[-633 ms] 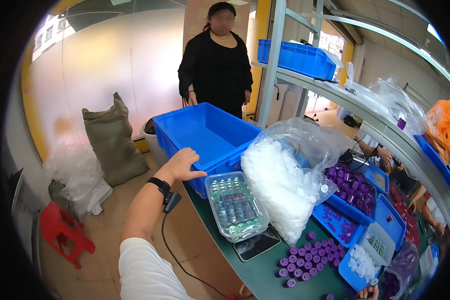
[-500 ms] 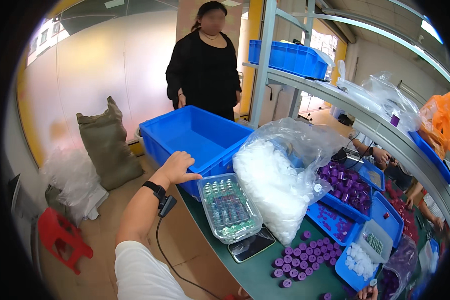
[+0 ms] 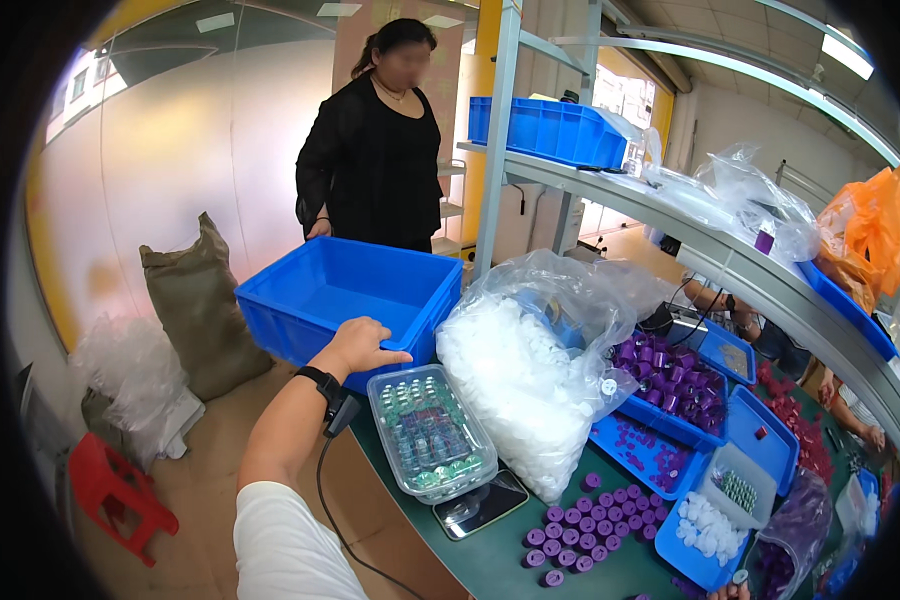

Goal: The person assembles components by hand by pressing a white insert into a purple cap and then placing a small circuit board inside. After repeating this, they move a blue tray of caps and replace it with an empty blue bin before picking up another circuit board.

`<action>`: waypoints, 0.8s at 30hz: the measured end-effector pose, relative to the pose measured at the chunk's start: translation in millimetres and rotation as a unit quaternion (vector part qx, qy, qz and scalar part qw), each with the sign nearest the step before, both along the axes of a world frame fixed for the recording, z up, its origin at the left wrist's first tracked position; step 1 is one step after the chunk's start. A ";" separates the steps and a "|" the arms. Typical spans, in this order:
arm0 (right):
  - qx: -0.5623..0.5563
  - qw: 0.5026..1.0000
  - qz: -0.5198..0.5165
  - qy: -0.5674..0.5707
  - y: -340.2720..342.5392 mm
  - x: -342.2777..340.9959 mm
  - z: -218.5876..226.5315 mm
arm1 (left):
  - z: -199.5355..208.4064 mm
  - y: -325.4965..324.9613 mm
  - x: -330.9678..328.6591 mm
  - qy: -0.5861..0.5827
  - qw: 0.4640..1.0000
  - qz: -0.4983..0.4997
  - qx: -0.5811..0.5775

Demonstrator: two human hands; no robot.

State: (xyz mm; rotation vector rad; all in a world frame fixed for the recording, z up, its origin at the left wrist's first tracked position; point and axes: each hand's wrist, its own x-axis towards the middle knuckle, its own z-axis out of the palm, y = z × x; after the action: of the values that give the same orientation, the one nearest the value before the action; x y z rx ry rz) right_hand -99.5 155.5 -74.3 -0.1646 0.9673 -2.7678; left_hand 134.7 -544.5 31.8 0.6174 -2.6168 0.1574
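My left hand [image 3: 362, 346] reaches forward with its fingers curled over the near rim of an empty blue plastic bin [image 3: 315, 335]. Its thumb stretches to the right, just above a clear plastic box [image 3: 432, 432] packed with small greenish and silvery pieces. That box overlaps a dark-screened phone [image 3: 483, 505] on the green table. Right of the box stands a clear bag [image 3: 515, 375] full of white pieces. No hand that I can tell is my right one shows. At the lower right edge, fingertips hold a small round pale piece; they seem to belong to someone else.
Purple caps [image 3: 580, 535] stand grouped on the green table [image 3: 420, 510]. Blue trays [image 3: 670, 560] with purple and white parts lie to their right. A person in black [image 3: 375, 150] stands behind the bin, one hand by its far rim. A red stool [image 3: 120, 495] and sack [image 3: 205, 315] are left.
The view has shifted, so the table things sit further left and the bin lower. My left hand stays on the bin's rim. The person in black has turned and leans toward the bin.
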 end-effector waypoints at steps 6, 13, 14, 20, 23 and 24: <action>-0.004 1.000 -0.016 -0.018 -2.7 2.8 2.9 | 15.0 12.7 -20.6 -0.016 0.998 0.012 0.054; 0.024 0.999 -0.032 -0.024 -12.3 7.9 3.7 | 30.3 2.8 -51.3 -0.128 0.970 0.020 0.207; 0.027 0.999 -0.040 -0.023 -13.4 7.9 3.3 | 39.6 3.3 -49.8 -0.134 0.950 -0.004 0.283; 0.017 0.998 -0.049 -0.024 -0.7 9.2 4.4 | 55.7 -38.7 53.2 -0.183 0.922 0.188 0.284; -0.001 0.999 -0.026 -0.023 -5.5 5.1 6.3 | 17.1 -59.0 114.2 -0.115 0.954 0.250 0.120; -0.003 1.000 -0.017 -0.018 -5.7 4.4 9.2 | 15.6 -53.9 115.0 -0.105 0.961 0.235 0.098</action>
State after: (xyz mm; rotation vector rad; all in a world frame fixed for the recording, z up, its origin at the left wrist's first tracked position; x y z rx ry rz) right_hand -95.0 149.9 -65.1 -0.0990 0.9617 -2.7935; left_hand 249.7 -598.5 47.4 1.3561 -2.6555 0.1138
